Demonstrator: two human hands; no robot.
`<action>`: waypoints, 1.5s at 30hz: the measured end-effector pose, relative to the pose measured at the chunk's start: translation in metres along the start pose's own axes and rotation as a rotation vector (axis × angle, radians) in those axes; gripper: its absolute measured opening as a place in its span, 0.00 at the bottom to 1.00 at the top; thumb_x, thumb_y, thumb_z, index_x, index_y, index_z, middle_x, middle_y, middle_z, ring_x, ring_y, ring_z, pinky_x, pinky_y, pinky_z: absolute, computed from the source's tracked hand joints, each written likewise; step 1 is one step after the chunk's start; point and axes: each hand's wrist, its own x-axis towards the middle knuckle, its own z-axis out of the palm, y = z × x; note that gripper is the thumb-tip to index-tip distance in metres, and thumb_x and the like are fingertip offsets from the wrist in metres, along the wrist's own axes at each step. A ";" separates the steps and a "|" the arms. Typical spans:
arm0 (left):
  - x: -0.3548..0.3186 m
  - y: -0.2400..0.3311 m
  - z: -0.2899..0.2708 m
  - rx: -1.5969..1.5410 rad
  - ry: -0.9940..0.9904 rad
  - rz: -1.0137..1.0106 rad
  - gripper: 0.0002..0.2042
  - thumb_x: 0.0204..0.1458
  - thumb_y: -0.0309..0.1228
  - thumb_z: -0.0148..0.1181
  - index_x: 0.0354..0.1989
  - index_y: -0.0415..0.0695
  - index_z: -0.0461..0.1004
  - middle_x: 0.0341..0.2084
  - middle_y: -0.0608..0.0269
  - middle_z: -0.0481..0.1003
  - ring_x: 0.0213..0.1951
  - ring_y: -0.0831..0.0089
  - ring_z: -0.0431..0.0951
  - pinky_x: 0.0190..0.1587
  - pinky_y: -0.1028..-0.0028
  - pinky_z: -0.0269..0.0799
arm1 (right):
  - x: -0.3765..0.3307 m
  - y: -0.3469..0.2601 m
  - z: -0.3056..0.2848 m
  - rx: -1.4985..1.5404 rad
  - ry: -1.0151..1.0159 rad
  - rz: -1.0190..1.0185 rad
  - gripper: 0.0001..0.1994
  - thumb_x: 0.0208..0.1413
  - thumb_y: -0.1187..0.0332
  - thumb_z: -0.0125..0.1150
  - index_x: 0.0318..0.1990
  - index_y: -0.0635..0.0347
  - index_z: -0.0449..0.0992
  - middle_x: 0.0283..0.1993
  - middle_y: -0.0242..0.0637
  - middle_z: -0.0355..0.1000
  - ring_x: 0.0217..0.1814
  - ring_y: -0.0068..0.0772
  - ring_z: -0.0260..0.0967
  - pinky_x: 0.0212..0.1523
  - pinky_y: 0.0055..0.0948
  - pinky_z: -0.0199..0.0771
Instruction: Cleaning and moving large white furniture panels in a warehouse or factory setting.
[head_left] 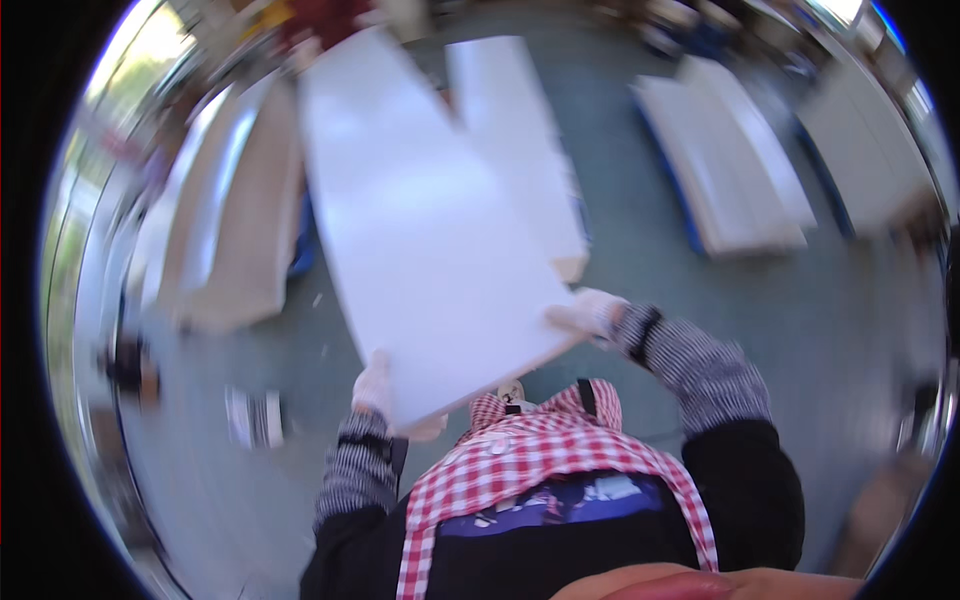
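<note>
Grey-green floor [620,180], blurry toward the edges. White panel [430,230] held up at centre, in front of the apron, long axis running to 11 o'clock. Left hand [374,385], white glove, grips its near left corner at 8 o'clock: thumb on the side edge, other fingers partly hidden underneath. Right hand [592,312], same glove, grips the near right corner at 3 o'clock: fingers closed on the edge, underside grip not visible. Checked apron [550,455], red and white, at 5 to 6 o'clock. Pale stacks: left stack [245,205] at 10, middle stack [505,100] at 12, partly covered by panel, right stack [720,160] at 2, far stack [868,140] between 2 and 3. Blue shows under right stack.
</note>
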 end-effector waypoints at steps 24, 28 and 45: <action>0.011 -0.045 0.006 0.331 0.112 0.171 0.25 0.58 0.49 0.49 0.54 0.42 0.73 0.47 0.51 0.78 0.49 0.56 0.79 0.51 0.61 0.74 | 0.154 0.015 -0.067 -0.408 -0.363 -0.138 0.26 0.64 0.44 0.50 0.46 0.61 0.75 0.35 0.37 0.74 0.34 0.31 0.74 0.32 0.32 0.73; 0.007 -0.047 0.014 -0.015 0.158 0.036 0.35 0.57 0.61 0.47 0.57 0.41 0.73 0.53 0.49 0.76 0.56 0.57 0.75 0.59 0.64 0.68 | 0.179 -0.012 -0.066 -0.543 -0.469 -0.186 0.26 0.64 0.44 0.50 0.47 0.61 0.75 0.36 0.38 0.74 0.35 0.31 0.74 0.32 0.32 0.73; 0.107 -0.119 0.043 -0.387 0.331 0.094 0.19 0.61 0.48 0.45 0.42 0.44 0.74 0.43 0.55 0.73 0.49 0.59 0.71 0.60 0.51 0.59 | 0.280 -0.164 -0.068 -0.961 -0.797 -0.530 0.26 0.64 0.44 0.50 0.49 0.60 0.75 0.37 0.38 0.74 0.37 0.31 0.74 0.33 0.33 0.73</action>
